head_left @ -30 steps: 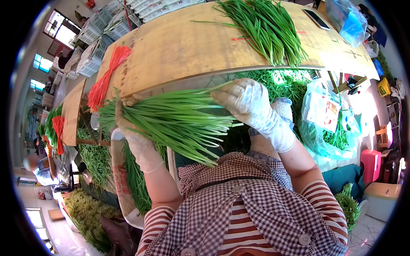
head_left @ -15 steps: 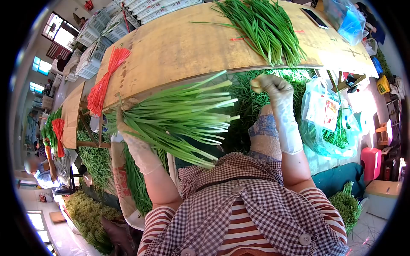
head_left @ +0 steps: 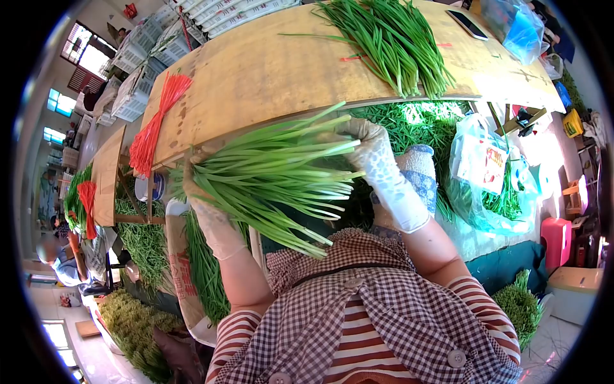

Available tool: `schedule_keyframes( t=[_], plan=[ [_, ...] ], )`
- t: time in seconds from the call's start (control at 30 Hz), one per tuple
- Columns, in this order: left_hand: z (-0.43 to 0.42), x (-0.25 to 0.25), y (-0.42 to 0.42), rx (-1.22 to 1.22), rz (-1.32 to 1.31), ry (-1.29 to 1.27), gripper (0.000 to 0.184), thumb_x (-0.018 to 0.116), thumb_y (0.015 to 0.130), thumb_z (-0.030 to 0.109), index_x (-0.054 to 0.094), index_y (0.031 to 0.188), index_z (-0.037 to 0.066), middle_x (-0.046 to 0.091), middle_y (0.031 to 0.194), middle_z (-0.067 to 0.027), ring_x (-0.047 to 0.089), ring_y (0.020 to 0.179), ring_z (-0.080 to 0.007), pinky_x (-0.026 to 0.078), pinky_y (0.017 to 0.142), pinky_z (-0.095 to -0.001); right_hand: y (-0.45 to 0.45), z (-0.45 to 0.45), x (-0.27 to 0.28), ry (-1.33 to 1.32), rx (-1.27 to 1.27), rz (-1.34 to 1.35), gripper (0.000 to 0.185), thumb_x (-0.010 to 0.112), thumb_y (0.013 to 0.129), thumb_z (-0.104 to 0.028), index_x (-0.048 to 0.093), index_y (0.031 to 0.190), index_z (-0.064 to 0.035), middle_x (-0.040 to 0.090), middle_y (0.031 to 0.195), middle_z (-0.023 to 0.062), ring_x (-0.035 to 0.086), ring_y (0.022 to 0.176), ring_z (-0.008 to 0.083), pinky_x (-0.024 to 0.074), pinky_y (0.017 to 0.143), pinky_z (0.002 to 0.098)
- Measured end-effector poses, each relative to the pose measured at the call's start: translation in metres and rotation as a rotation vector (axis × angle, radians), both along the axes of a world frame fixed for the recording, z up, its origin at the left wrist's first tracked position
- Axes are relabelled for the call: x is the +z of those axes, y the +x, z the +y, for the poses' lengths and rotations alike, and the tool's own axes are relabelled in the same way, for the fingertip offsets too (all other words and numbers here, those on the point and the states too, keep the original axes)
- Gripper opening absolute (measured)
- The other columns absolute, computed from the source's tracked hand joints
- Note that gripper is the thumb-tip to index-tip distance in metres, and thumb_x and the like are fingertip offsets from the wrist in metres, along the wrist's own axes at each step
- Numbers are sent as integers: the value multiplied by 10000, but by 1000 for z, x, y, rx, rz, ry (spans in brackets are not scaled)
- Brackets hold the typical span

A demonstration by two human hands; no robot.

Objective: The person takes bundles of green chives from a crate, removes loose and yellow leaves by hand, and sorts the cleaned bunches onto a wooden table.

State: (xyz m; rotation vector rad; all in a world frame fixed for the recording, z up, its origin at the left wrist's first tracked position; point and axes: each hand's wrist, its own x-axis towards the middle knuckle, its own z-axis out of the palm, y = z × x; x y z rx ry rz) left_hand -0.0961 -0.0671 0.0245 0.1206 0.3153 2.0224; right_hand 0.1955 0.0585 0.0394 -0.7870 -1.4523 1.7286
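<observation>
My left hand (head_left: 199, 185), in a thin pale glove, is closed around a bunch of garlic chives (head_left: 275, 176). The bunch is held nearly level in front of the table edge, pale cut ends fanned to the right. My right hand (head_left: 371, 144), gloved too, is at the upper stalk ends with its fingers curled in among them. Its fingertips are blurred and partly behind the stalks. Another pile of garlic chives (head_left: 396, 48) lies on the wooden table (head_left: 256, 70), with a bit of red tie beneath it.
Red ties (head_left: 160, 121) hang over the table's left edge. A phone (head_left: 467, 24) and a blue plastic bag (head_left: 521, 32) lie at the right. Below hang a clear bag (head_left: 492, 173) and loose green trimmings (head_left: 409, 121). White crates (head_left: 137, 45) stand behind; a person (head_left: 67, 262) sits far left.
My right hand has moved left, from a closed pinch beside the bunch to the stalk ends. My left hand keeps hold of the chives with little movement.
</observation>
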Motion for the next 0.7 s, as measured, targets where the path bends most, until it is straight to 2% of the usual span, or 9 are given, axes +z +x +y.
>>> schedule_keyframes(
  t=[0.1,0.13,0.23,0.33,0.4,0.43,0.5,0.63,0.7],
  plan=[
    [1,-5,-6,2,-27,-7,321,379,976,308,533,795,92,586,901,-71,541,997,-251,384,1008,-496,-5,-12,10,118,-110,52,185,704,861,-157,708,993,-27,709,860,88,625,776,109,500,742,264],
    [1,-4,-5,16,-29,-29,318,384,975,307,532,790,94,586,900,-69,544,992,-251,393,997,-497,-10,-9,-7,346,-215,42,175,660,897,-167,694,988,-21,696,809,89,623,736,114,502,699,263],
    [-4,11,7,134,21,-134,309,403,971,282,528,755,100,588,874,-62,558,954,-245,397,1000,-485,-4,7,-23,317,-304,90,198,669,894,-186,684,995,-17,688,819,98,621,718,123,507,682,267],
    [-2,15,10,175,86,-185,296,466,956,307,579,805,79,603,772,-16,584,877,-215,459,935,-444,-5,7,-22,285,-201,-72,265,740,832,-176,682,1036,-18,697,855,88,634,761,115,517,714,264],
    [-3,11,8,19,94,-103,290,467,957,296,582,806,77,605,785,-18,588,881,-212,459,937,-443,-7,2,-18,224,-94,-12,326,788,783,-184,688,1045,-18,707,871,75,641,794,101,519,750,254],
    [-4,9,8,-57,98,-62,287,467,957,291,583,807,76,605,791,-19,589,882,-211,460,938,-442,-8,-4,-6,235,-109,-91,298,776,794,-178,694,1036,-24,710,886,81,640,797,99,513,743,252],
    [-1,3,8,26,60,-100,280,466,958,281,588,813,76,605,797,-22,592,878,-207,461,932,-433,-13,-6,-8,90,-133,-104,235,729,836,-175,701,1024,-37,712,894,100,645,793,108,510,712,256],
    [1,3,10,234,281,-298,261,466,957,257,588,811,79,613,813,-39,591,896,-199,465,913,-406,-8,-7,-12,366,-273,-59,146,648,895,-176,672,945,-41,667,804,88,599,714,129,492,648,269],
    [-4,10,10,151,101,-160,260,459,953,252,575,796,81,622,838,-47,586,920,-200,466,906,-402,-8,4,-26,381,-400,40,142,619,914,-177,639,906,-37,631,762,69,565,674,134,480,616,277]
  ],
)
